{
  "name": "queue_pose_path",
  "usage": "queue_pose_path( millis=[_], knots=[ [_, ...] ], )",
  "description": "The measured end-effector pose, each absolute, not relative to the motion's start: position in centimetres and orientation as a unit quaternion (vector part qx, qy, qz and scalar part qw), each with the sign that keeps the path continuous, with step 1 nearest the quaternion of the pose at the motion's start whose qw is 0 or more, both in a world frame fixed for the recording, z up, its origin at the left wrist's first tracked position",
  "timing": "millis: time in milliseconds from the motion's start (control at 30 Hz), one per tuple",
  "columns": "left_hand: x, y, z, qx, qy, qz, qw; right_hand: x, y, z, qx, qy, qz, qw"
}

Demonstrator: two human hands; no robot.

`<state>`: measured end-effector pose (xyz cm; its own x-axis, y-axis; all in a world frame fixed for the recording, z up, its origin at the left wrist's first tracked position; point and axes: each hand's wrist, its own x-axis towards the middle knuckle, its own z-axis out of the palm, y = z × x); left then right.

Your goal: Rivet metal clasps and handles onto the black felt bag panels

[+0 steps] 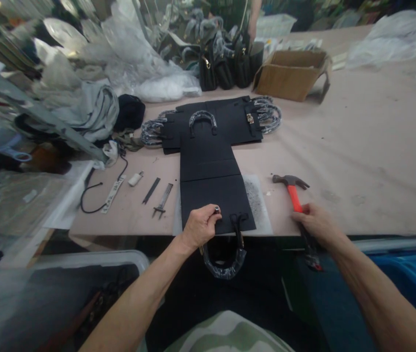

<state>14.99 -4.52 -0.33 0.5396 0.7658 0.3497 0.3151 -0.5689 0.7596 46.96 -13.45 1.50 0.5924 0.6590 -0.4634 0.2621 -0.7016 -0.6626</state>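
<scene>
A long black bag panel (209, 168) lies over a white slab (262, 210) at the table's front edge. One plastic-wrapped handle (226, 271) hangs over that edge, and another wrapped handle (203, 116) lies at the panel's far end. My left hand (201, 225) is closed around a small metal punch-like tool (217, 210), held upright on the panel near the handle's base. To the right, my right hand (317, 222) grips a claw hammer (294, 193) with an orange and black handle. Its head rests on or just above the table; I cannot tell which.
Stacked black panels (242, 120) with wrapped handles lie behind. A cardboard box (292, 73), finished black bags (226, 68) and clear plastic (149, 63) stand further back. Left are a divider tool (163, 201), a dark strip (151, 190) and a cord (98, 210). Another person's arm (254, 19) shows behind.
</scene>
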Motion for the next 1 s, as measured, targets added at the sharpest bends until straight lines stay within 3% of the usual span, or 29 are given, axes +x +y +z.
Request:
queue_pose_path(
  millis=[67, 133, 300, 433, 533, 600, 767, 933, 1000],
  knots=[
    [14.9, -4.4, -0.3, 0.817, 0.325, 0.342, 0.330, 46.1, -13.0, 2.9, -0.778, -0.231, 0.469, 0.349],
    [14.9, -4.3, -0.3, 0.820, 0.318, 0.338, 0.335, 44.5, -12.8, 4.6, -0.749, -0.232, 0.497, 0.370],
    [14.9, -4.4, -0.6, 0.823, 0.311, 0.342, 0.331, 39.2, -14.2, 9.3, -0.711, -0.340, 0.413, 0.456],
    [14.9, -4.4, -0.8, 0.825, 0.309, 0.351, 0.318, 36.9, -15.7, 11.1, -0.711, -0.593, 0.219, 0.309],
    [14.9, -4.5, -0.9, 0.821, 0.310, 0.358, 0.320, 36.4, -16.1, 11.8, -0.683, -0.686, 0.165, 0.188],
    [14.9, -4.5, -1.0, 0.819, 0.309, 0.359, 0.324, 36.0, -16.2, 12.7, -0.675, -0.700, 0.137, 0.188],
    [14.8, -4.6, -1.1, 0.822, 0.301, 0.364, 0.317, 34.8, -16.4, 14.1, -0.663, -0.661, 0.046, 0.348],
    [14.8, -4.6, -1.3, 0.821, 0.313, 0.357, 0.316, 35.7, -16.4, 13.3, -0.681, -0.697, 0.137, 0.178],
    [14.8, -4.6, -1.3, 0.824, 0.311, 0.356, 0.312, 36.2, -16.5, 14.0, -0.716, -0.641, 0.163, 0.225]
  ],
)
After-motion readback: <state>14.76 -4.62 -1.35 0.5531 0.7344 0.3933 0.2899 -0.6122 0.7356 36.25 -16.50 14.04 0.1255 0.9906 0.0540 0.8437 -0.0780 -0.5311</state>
